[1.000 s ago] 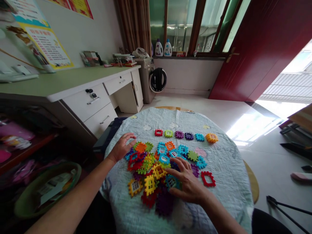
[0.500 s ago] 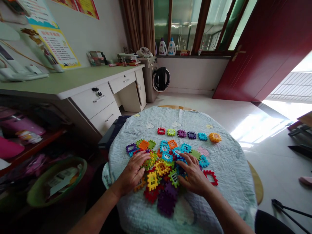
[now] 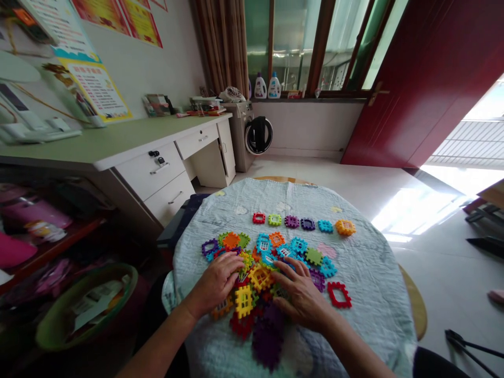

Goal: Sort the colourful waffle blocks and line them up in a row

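A pile of notched plastic building blocks in many colours lies on the cloth-covered table. My left hand (image 3: 218, 281) rests on the pile's left side, fingers loosely bent, thumb apart, beside a yellow window block (image 3: 244, 302). Across the right part of the pile spreads my right hand (image 3: 301, 294), its fingers over blue and green blocks and hiding some of them. Nothing shows gripped in either hand. A dark purple block (image 3: 268, 344) lies at the near edge, and a red frame block (image 3: 339, 295) sits apart to the right.
Beyond the pile runs a row of single blocks, from a red one (image 3: 259, 218) to an orange one (image 3: 345, 227). The round table's pale blue cloth (image 3: 374, 315) is wrinkled. A desk (image 3: 118, 139) stands left, with a green basket (image 3: 43, 336) on the floor below.
My right hand has moved left over the pile, uncovering a purple block at its right side and covering the green window block. My left hand has hardly shifted. The view has tilted slightly upward.
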`<state>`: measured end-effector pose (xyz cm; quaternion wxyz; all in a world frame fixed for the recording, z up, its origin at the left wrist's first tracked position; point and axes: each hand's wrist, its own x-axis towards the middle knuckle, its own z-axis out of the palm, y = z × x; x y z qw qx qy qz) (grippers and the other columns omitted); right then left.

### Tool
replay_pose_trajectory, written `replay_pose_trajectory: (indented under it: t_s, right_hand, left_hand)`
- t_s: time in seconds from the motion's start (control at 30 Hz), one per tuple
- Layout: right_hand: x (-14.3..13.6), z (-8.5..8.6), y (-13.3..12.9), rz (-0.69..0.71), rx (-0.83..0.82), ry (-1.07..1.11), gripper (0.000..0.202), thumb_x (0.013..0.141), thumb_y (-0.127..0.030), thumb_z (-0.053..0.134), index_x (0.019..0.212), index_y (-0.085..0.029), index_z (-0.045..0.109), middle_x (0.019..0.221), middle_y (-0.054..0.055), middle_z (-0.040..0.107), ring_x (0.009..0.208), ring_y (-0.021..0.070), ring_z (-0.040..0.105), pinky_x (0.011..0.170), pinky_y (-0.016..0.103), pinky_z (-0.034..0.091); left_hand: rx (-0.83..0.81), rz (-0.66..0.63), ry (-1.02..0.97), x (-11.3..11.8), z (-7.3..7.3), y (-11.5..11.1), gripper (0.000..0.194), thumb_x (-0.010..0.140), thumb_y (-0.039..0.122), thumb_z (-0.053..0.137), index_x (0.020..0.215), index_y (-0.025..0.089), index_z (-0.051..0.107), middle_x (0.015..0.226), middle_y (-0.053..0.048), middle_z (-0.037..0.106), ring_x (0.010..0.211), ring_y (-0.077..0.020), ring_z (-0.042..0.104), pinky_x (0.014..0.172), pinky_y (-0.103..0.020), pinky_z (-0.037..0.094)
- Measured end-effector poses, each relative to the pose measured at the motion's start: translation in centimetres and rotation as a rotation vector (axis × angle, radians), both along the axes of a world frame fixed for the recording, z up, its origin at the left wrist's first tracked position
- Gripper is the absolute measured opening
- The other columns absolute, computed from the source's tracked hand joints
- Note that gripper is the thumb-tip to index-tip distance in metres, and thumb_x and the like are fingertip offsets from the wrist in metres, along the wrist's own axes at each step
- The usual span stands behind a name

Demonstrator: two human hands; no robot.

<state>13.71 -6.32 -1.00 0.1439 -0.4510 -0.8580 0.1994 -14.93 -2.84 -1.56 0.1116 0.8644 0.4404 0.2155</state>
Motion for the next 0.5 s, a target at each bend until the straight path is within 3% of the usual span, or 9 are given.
replay_pose_trajectory:
  t_s: [0.17,0.3,0.4,0.5]
  right_hand:
    - [0.9,-0.9,0.2,-0.083,0.013,0.135,0.05,0.091,-0.047,0.053,0.136,-0.025,0.052,0.142,0.008,0.051,0.136,0.0302,0.036,0.113,0.052,0.03]
    - [1.6,-1.3,0.5,-0.169,-0.005,0.337,0.041,0.093,-0.043,0.049,0.128,-0.022,0.057,0.131,0.011,0.058,0.125,0.0256,0.049,0.107,0.044,0.041]
    - [2.0,-1.6,0.8,-0.253,0.002,0.431,0.038,0.092,-0.042,0.05,0.123,-0.022,0.059,0.125,0.01,0.061,0.118,0.0242,0.055,0.103,0.042,0.045]
    - [2.3,-1.9,1.0,-0.336,0.026,0.427,0.037,0.089,-0.04,0.054,0.121,-0.023,0.061,0.122,0.009,0.063,0.116,0.0249,0.057,0.102,0.043,0.046]
  left_hand:
    - [0.053,0.014,-0.037,0.7,0.9,-0.1,0.024,0.09,0.021,0.05,0.106,0.023,0.067,0.118,-0.006,0.069,0.119,-0.0225,0.058,0.107,-0.045,0.046]
    - [0.077,-0.004,-0.034,1.6,2.2,-2.0,0.023,0.093,0.031,0.051,0.11,0.025,0.066,0.125,-0.005,0.065,0.126,-0.023,0.052,0.108,-0.043,0.043]
    - [0.097,-0.131,0.028,2.4,2.8,-3.9,0.033,0.09,0.041,0.055,0.12,0.027,0.062,0.134,-0.005,0.06,0.131,-0.0251,0.047,0.113,-0.047,0.036]
    - [0.105,-0.3,0.094,3.3,3.0,-5.4,0.056,0.082,0.058,0.061,0.128,0.027,0.056,0.141,-0.007,0.054,0.136,-0.0296,0.042,0.118,-0.053,0.025]
